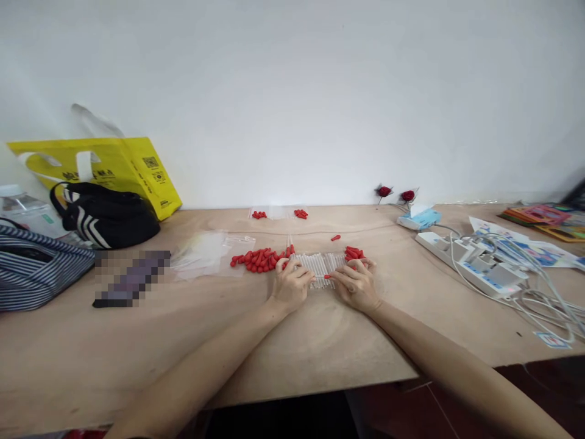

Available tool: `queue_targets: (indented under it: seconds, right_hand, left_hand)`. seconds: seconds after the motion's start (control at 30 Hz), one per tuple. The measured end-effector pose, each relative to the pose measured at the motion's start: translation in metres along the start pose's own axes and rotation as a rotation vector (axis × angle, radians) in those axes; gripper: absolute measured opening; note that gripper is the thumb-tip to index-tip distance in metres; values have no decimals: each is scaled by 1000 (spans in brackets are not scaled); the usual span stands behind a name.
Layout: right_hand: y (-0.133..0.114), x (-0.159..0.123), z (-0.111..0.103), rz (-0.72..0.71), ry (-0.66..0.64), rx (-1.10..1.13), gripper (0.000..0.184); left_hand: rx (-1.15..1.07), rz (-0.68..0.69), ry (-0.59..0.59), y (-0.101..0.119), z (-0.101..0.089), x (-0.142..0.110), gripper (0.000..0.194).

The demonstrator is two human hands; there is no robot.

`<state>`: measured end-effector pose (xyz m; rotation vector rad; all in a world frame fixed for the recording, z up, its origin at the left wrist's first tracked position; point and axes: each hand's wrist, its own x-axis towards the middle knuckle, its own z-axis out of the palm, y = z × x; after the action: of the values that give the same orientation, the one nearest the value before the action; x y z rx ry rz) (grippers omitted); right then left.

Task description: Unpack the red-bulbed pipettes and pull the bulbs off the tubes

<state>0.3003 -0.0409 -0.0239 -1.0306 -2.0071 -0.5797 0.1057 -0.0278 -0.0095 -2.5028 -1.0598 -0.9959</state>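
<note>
My left hand pinches a thin clear dropper tube, its end pointing right. From the other side, my right hand pinches a small red rubber bulb that meets the tube's end; how far the tube sits inside it cannot be made out. Behind and beneath the fingers lies a row of clear tubes. A heap of red bulbs is left of my left hand, and a smaller bunch of red bulbs lies just behind my right hand. One loose red bulb rests farther back.
Plastic bags lie left of the heap; bags with red pieces are near the wall. A yellow bag, black pouch and striped bag stand left. Power strips with cables and a tissue pack are right.
</note>
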Motion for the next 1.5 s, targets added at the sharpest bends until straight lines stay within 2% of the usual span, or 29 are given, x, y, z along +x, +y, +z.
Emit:
queue_targets:
  seconds: [0.07, 0.17, 0.23, 0.3, 0.47, 0.63, 0.77, 0.87, 0.97, 1.07, 1.2, 1.23, 1.3, 1.37, 1.43, 1.47, 1.5]
  right_hand:
    - [7, -1, -1, 78, 6, -7, 14]
    - [24, 0, -1, 390, 127, -59, 20]
    - [37, 2, 0, 620, 213, -89, 27]
    - [49, 4, 2, 750, 219, -87, 33]
    - [69, 2, 1, 917, 133, -97, 34]
    - [78, 0, -3, 1075, 24, -76, 32]
    - [79, 1, 0, 1134, -164, -68, 31]
    - [81, 0, 4, 1145, -243, -69, 31]
    - [83, -1, 7, 1142, -289, -66, 32]
    - [87, -2, 6, 1141, -324, -68, 39]
    - [94, -6, 2, 1154, -333, -44, 47]
    - [95, -7, 1, 1160, -329, -34, 48]
    - [97, -6, -1, 1170, -315, -18, 48]
    - [94, 1, -2, 1178, -287, -15, 48]
    - [85, 16, 0, 1142, -262, -19, 47]
    - [77, 26, 2, 1113, -256, -15, 44]
    - [67, 38, 6, 1014, -292, -3, 42]
  left_hand:
    - [7, -60, -1, -4, -2, -1, 16]
    - [54, -269, -5, -11, -8, 2, 18]
    - [40, -393, -58, -13, -10, 10, 22]
    - [-23, -448, -146, -9, -8, 25, 25]
    - [-101, -483, -312, 9, 14, 67, 24]
    - [-115, -574, -469, 15, 36, 89, 9]
    - [-93, -630, -525, 17, 47, 96, 23]
    - [-84, -637, -536, 19, 52, 98, 29]
    - [-80, -619, -493, 19, 47, 96, 26]
    - [-83, -585, -410, 8, 30, 83, 24]
    - [-75, -529, -285, -23, -1, 45, 18]
    - [-74, -493, -251, -31, -7, 33, 15]
    - [-84, -343, -87, -46, -15, 11, 12]
    - [-84, -304, 10, -57, -18, -4, 10]
    - [-85, -321, 65, -63, -17, -10, 11]
    - [-83, -336, 77, -64, -16, -11, 11]
    - [-79, -350, 83, -65, -15, -11, 11]
